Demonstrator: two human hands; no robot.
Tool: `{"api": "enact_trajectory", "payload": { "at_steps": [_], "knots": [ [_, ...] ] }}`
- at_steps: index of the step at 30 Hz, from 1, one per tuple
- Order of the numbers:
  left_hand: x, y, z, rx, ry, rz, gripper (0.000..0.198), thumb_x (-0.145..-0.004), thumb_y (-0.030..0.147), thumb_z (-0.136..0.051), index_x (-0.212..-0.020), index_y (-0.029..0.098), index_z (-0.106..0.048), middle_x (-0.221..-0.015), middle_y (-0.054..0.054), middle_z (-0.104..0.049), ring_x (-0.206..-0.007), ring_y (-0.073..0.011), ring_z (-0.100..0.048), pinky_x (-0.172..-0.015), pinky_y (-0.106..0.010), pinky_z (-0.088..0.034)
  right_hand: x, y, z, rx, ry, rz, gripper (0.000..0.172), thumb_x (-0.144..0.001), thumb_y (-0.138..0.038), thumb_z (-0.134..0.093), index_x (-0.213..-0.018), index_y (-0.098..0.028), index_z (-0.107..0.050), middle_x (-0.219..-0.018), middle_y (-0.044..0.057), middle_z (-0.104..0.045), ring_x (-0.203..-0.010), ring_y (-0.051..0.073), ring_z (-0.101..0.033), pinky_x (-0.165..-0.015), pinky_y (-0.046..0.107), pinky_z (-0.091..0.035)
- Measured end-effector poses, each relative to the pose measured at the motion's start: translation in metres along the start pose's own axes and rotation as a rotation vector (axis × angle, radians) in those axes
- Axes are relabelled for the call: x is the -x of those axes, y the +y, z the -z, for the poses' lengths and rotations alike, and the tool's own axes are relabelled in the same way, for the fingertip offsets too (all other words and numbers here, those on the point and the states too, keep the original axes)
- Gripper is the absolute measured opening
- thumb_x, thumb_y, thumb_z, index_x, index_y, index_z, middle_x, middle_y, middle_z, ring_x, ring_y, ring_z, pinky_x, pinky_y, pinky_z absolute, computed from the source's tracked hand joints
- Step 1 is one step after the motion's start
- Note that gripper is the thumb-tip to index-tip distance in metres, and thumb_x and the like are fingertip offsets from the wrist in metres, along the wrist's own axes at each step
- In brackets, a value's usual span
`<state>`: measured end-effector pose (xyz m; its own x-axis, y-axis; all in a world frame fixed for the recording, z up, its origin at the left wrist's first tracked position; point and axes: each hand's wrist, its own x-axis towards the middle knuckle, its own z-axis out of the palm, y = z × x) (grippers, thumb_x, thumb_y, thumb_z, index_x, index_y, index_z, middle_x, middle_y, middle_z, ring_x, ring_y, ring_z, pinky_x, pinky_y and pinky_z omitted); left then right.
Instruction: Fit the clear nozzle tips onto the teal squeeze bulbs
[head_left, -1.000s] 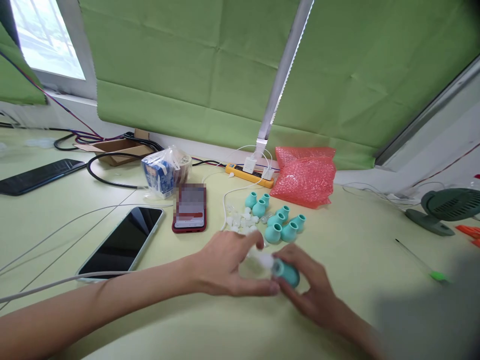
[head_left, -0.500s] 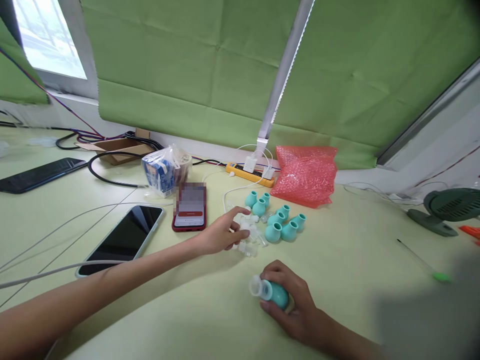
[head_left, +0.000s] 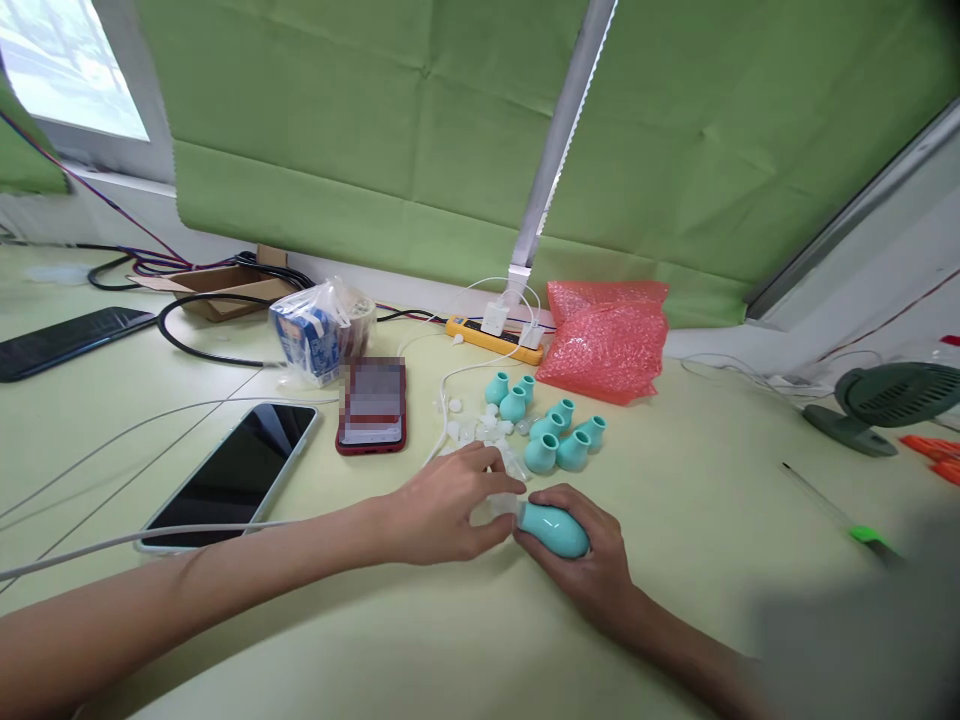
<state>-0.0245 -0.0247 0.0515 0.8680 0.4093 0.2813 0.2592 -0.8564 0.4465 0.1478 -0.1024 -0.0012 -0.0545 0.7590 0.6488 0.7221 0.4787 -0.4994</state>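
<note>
grn blinds (head_left: pixel 360 110) behind tbl (head_left: pixel 675 560) w/ bulbs (head_left: pixel 549 428), prob. caps (head_left: pixel 487 424).

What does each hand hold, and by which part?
The right hand holds a teal bulb along its sides. The left hand is at the clear piece at the bulb's neck; whether it grips this piece cannot be told.

Left hand (head_left: pixel 442 508) — forearm (head_left: pixel 255 572) extends, thumb and fingers pinch; right hand (head_left: pixel 606 575) — fingers curl, nearer tabletop's (head_left: pixel 412 640) near edge.

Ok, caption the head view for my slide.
Right hand grips a teal bulb, left hand at its translucent tip; more bulbs beyond.
</note>
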Motion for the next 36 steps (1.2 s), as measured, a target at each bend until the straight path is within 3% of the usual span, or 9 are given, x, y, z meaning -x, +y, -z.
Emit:
{"api": "enact_trajectory", "payload": {
  "at_steps": [4,10,15,20,27,36],
  "knots": [
    [0.001,-0.001,-0.006,-0.151,-0.023,-0.037,0.025,-0.083,0.023,-0.038,-0.098,0.02,-0.059,-0.085,-0.007,-0.051,-0.081,-0.0177,-0.047,-0.069,-0.029,-0.042,0.001,-0.001,0.0,0.02,0.005,0.076,0.022,-0.066,-0.013,-0.062,-0.082,-0.019,-0.048,-0.07,0.002,-0.055,-0.064,0.015,-0.052,-0.056,0.028,-0.044],
    [-0.001,-0.006,-0.009,-0.179,-0.02,-0.097,0.021,-0.083,0.019,-0.042,-0.087,0.018,-0.062,-0.084,-0.006,-0.054,-0.079,-0.0167,-0.045,-0.068,-0.026,-0.041,0.005,0.002,-0.001,0.08,0.024,0.241,0.026,-0.065,-0.005,-0.061,-0.084,-0.019,-0.049,-0.074,0.004,-0.055,-0.067,0.015,-0.049,-0.055,0.028,-0.042],
    [-0.002,-0.008,-0.004,-0.064,-0.038,-0.108,0.016,-0.079,0.017,-0.049,-0.082,0.016,-0.064,-0.079,-0.005,-0.058,-0.079,-0.0159,-0.045,-0.066,-0.023,-0.04,0.008,0.003,-0.001,0.125,0.006,0.267,0.026,-0.064,-0.003,-0.06,-0.083,-0.019,-0.052,-0.075,0.006,-0.056,-0.065,0.015,-0.044,-0.053,0.028,-0.04],
    [-0.005,-0.009,0.008,0.071,-0.161,-0.058,0.01,-0.075,0.017,-0.056,-0.079,0.017,-0.065,-0.077,-0.002,-0.061,-0.078,-0.0135,-0.048,-0.069,-0.022,-0.038,0.009,0.005,-0.001,0.153,-0.048,0.369,0.03,-0.066,-0.002,-0.057,-0.089,-0.02,-0.053,-0.076,0.006,-0.058,-0.066,0.015,-0.043,-0.053,0.028,-0.039],
    [-0.004,-0.01,0.012,0.118,-0.256,-0.135,0.012,-0.077,0.013,-0.053,-0.076,0.016,-0.064,-0.074,-0.002,-0.063,-0.077,-0.0137,-0.049,-0.069,-0.022,-0.038,0.012,0.005,0.002,0.211,-0.155,0.418,0.033,-0.066,0.001,-0.051,-0.091,-0.021,-0.052,-0.079,0.005,-0.059,-0.066,0.016,-0.039,-0.054,0.03,-0.038],
    [-0.002,-0.012,0.011,0.024,-0.291,-0.161,0.011,-0.076,0.015,-0.054,-0.077,0.017,-0.064,-0.082,-0.002,-0.055,-0.074,-0.012,-0.052,-0.064,-0.019,-0.039,0.011,0.001,0.003,0.183,-0.172,0.406,0.033,-0.064,0.002,-0.053,-0.09,-0.019,-0.051,-0.077,0.006,-0.059,-0.065,0.016,-0.038,-0.052,0.03,-0.037]
  ]
}}
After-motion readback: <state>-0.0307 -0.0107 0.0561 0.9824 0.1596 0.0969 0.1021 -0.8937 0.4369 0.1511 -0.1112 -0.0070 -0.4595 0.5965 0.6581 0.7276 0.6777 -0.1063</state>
